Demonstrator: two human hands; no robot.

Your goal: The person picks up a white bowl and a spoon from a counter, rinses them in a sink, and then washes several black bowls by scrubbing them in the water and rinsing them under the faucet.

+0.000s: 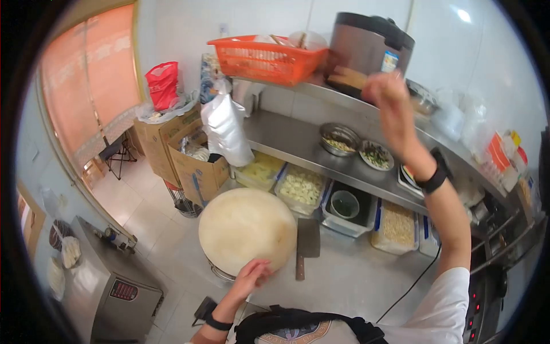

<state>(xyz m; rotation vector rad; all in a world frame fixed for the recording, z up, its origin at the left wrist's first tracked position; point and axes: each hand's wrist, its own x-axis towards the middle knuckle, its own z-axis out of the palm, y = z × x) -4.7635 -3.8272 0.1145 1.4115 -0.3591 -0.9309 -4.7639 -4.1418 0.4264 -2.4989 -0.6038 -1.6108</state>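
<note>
My left hand (252, 276) is at the near edge of a thick round chopping board (246, 229), fingers loosely bent and apart, holding nothing. The board's pale top is bare. Beside it on the steel counter lies a cleaver (308, 239), its wooden handle toward me. Raised high on the right, my right hand (392, 103) overlaps the lower part of a large rice cooker (366, 51) on the upper shelf. Motion smears its fingers, so I cannot tell whether they hold anything.
An orange basket (269, 60) shares the upper shelf. Below it, the middle shelf carries a metal bowl (339, 139) and a plate of chopped food (376, 156). Food tubs (301, 188) line the counter's back. Cardboard boxes (197, 163) stand left; a black cable (409, 286) crosses the counter.
</note>
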